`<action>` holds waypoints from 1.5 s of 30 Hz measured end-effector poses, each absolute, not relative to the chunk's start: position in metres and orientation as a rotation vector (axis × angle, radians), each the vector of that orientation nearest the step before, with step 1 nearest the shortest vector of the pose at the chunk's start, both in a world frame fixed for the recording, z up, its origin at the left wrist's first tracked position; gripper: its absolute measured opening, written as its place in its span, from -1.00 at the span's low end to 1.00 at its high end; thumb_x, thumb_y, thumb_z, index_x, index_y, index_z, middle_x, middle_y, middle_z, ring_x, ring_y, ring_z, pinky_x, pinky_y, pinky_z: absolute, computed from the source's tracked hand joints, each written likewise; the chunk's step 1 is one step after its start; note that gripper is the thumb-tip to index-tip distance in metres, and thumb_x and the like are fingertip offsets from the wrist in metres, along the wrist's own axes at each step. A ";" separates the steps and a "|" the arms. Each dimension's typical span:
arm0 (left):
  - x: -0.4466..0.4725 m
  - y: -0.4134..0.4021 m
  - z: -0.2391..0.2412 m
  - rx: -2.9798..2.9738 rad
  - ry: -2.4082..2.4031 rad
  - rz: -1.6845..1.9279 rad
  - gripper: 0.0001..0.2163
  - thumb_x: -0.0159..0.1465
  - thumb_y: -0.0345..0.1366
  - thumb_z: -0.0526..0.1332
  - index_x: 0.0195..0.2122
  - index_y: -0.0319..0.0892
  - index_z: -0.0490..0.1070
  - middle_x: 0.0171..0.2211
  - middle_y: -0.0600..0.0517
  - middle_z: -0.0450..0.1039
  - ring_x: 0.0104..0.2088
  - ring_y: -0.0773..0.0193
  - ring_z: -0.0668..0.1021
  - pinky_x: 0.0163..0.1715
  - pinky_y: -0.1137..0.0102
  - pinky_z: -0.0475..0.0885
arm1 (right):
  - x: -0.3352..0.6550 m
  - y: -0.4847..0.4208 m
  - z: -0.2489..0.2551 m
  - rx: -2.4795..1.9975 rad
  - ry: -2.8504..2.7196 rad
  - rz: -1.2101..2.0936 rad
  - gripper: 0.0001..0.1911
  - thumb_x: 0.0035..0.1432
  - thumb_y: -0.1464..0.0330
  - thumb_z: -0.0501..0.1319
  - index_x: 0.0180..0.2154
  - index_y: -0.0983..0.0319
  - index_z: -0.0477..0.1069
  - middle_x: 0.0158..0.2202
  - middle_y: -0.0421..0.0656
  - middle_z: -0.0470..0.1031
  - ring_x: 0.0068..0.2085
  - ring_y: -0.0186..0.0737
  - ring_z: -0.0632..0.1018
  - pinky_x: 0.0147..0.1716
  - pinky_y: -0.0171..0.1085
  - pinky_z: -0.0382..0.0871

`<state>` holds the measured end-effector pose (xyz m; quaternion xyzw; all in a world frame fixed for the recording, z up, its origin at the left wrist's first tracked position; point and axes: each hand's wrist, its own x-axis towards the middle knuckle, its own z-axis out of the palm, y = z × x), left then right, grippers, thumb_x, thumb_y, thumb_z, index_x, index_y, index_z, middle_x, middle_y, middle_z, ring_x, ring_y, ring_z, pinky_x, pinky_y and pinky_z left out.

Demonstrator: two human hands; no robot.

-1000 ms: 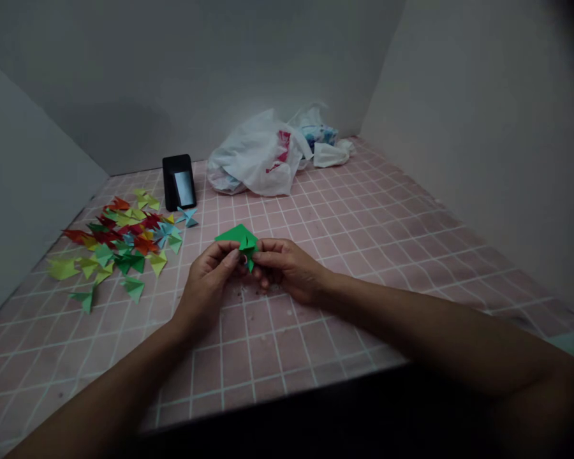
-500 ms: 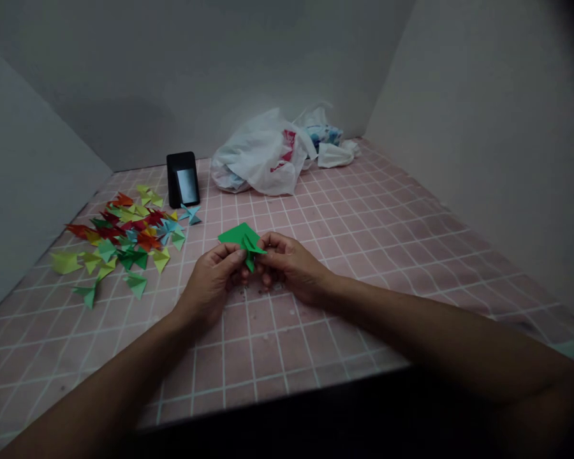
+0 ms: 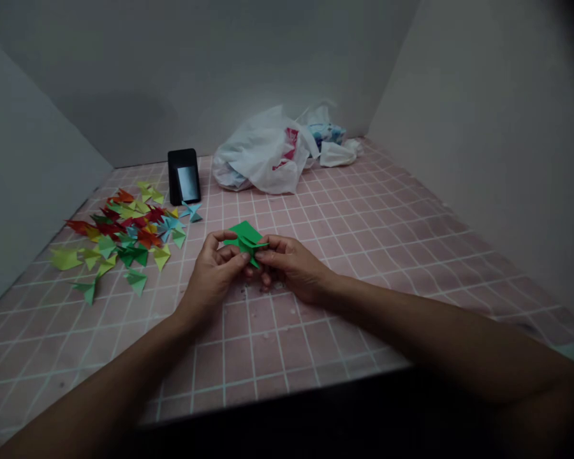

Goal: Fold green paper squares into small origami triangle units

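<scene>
Between my two hands is a bright green piece of folded paper (image 3: pixel 249 245), with narrow points sticking out to the right and downward. My left hand (image 3: pixel 220 260) pinches its near left side, the thumb in front and the index finger raised and bent behind. From the other side, my right hand (image 3: pixel 287 261) grips the right points between thumb and index finger. Behind the fold lies a flat green paper square (image 3: pixel 243 228), partly covered by the left fingers; whether it is joined to the folded piece I cannot tell.
Folded paper cranes (image 3: pixel 134 255) in red, yellow, green and blue lie heaped on the left. A black phone-like device (image 3: pixel 173 182) stands behind them. White plastic bags (image 3: pixel 253 156) sit at the back on the pink checked tablecloth (image 3: pixel 363 255). Walls enclose the left, back and right.
My left index finger has lifted and reached farther over the green paper, and the left thumb has shifted slightly right. The folded piece has turned a little; both hands still hold it.
</scene>
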<state>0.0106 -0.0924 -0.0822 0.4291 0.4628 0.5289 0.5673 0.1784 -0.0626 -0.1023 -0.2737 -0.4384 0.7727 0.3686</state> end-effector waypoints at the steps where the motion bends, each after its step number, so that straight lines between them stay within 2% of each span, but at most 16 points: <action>1: 0.011 -0.092 -0.082 1.014 1.085 1.244 -0.58 0.07 -0.36 0.45 -0.12 -0.09 0.28 -0.48 0.21 0.52 -0.55 0.39 0.54 -0.49 0.50 0.47 | 0.178 -0.063 -0.103 -0.702 -1.129 1.981 -0.81 0.11 0.31 0.35 -0.28 0.22 0.39 -0.44 -0.24 0.56 -0.57 -0.41 0.43 -0.52 -0.35 0.41; 8: 0.010 -0.093 -0.082 1.090 1.139 1.175 -0.77 0.10 -0.29 0.43 -0.30 -0.17 0.41 -0.44 0.13 0.49 -0.49 0.38 0.56 -0.39 0.45 0.50 | 0.177 -0.065 -0.102 -0.753 -1.142 1.925 -0.82 0.12 0.34 0.34 -0.34 0.20 0.34 -0.50 -0.27 0.51 -0.58 -0.41 0.42 -0.54 -0.37 0.36; 13: 0.011 -0.096 -0.079 1.267 1.271 1.174 -0.82 0.14 -0.25 0.41 -0.35 -0.19 0.46 -0.44 0.08 0.52 -0.44 0.32 0.57 -0.38 0.43 0.46 | 0.175 -0.068 -0.101 -0.775 -1.182 1.841 -0.81 0.10 0.32 0.35 -0.37 0.20 0.35 -0.56 -0.32 0.44 -0.61 -0.42 0.41 -0.57 -0.38 0.31; 19: 0.012 -0.097 -0.081 1.342 1.348 1.193 -0.85 0.14 -0.25 0.39 -0.43 -0.16 0.46 -0.48 0.07 0.50 -0.46 0.29 0.54 -0.41 0.41 0.41 | 0.176 -0.069 -0.100 -0.780 -1.276 1.746 -0.84 0.18 0.33 0.30 -0.36 0.19 0.33 -0.57 -0.34 0.39 -0.60 -0.42 0.41 -0.57 -0.38 0.33; 28: 0.014 -0.097 -0.080 1.387 1.380 1.205 -0.86 0.12 -0.25 0.36 -0.45 -0.15 0.44 -0.49 0.10 0.47 -0.45 0.30 0.50 -0.42 0.42 0.39 | 0.171 -0.072 -0.098 -0.890 -1.254 1.676 -0.88 0.10 0.40 0.26 -0.42 0.21 0.32 -0.58 -0.35 0.36 -0.61 -0.45 0.39 -0.60 -0.41 0.32; 35: 0.016 -0.098 -0.081 1.392 1.417 1.206 -0.88 0.13 -0.27 0.34 -0.44 -0.15 0.43 -0.50 0.09 0.48 -0.48 0.32 0.49 -0.45 0.43 0.36 | 0.170 -0.073 -0.099 -0.884 -1.225 1.680 -0.86 0.08 0.32 0.30 -0.36 0.21 0.35 -0.54 -0.36 0.38 -0.61 -0.46 0.40 -0.62 -0.41 0.31; 40: 0.016 -0.099 -0.080 1.420 1.401 1.208 -0.90 0.14 -0.30 0.36 -0.43 -0.16 0.46 -0.48 0.08 0.49 -0.45 0.31 0.51 -0.40 0.43 0.39 | 0.169 -0.075 -0.098 -0.920 -1.203 1.650 -0.85 0.02 0.36 0.30 -0.41 0.20 0.33 -0.54 -0.34 0.37 -0.60 -0.45 0.38 -0.62 -0.40 0.28; 45: 0.014 -0.100 -0.080 1.398 1.322 1.247 -0.89 0.16 -0.29 0.38 -0.43 -0.15 0.50 -0.46 0.06 0.52 -0.41 0.27 0.54 -0.34 0.39 0.44 | 0.171 -0.074 -0.094 -0.879 -1.231 1.615 -0.85 0.04 0.34 0.31 -0.41 0.20 0.35 -0.50 -0.32 0.41 -0.57 -0.43 0.41 -0.58 -0.37 0.33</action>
